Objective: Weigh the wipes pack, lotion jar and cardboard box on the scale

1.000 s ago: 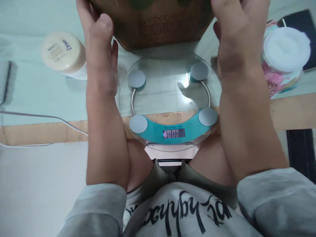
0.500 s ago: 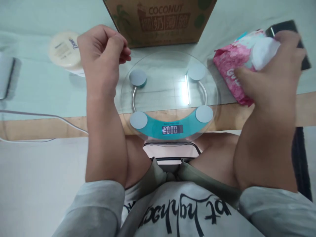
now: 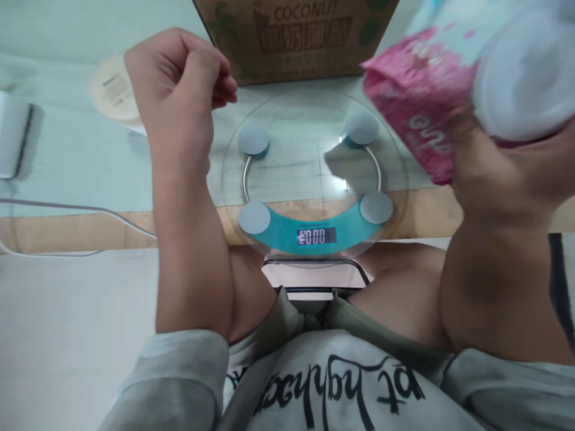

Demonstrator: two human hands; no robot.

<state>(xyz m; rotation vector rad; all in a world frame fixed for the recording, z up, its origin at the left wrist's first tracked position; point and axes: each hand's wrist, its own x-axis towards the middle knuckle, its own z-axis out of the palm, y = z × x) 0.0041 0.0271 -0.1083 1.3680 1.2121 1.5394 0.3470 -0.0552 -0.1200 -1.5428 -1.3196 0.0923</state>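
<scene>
My right hand (image 3: 507, 167), blurred, grips a pink and light-blue pack of wet wipes (image 3: 431, 90) with a white round-cornered lid. It holds the pack raised at the right, its near edge beside the scale's rim. A round glass weighing scale (image 3: 291, 173) with a teal band lies in front of me, and its display (image 3: 317, 236) reads zeros, seen upside down. Left of the scale hovers my left hand (image 3: 179, 78), fingers curled in and thumb against them, with nothing visible in it. Partly behind that hand stands a cream-lidded Dove tub (image 3: 112, 90).
A brown coconut carton (image 3: 296, 42) stands just beyond the scale. At far left lies a white device-like block (image 3: 13, 134). A white cable (image 3: 90, 208) runs along the wooden edge (image 3: 422, 209). A dark-rimmed object (image 3: 309, 275) is between my legs.
My right hand has lifted the wipes pack off the surface, up towards the camera. The pack's reflection now shows on the glass. My left hand has shifted slightly up and left.
</scene>
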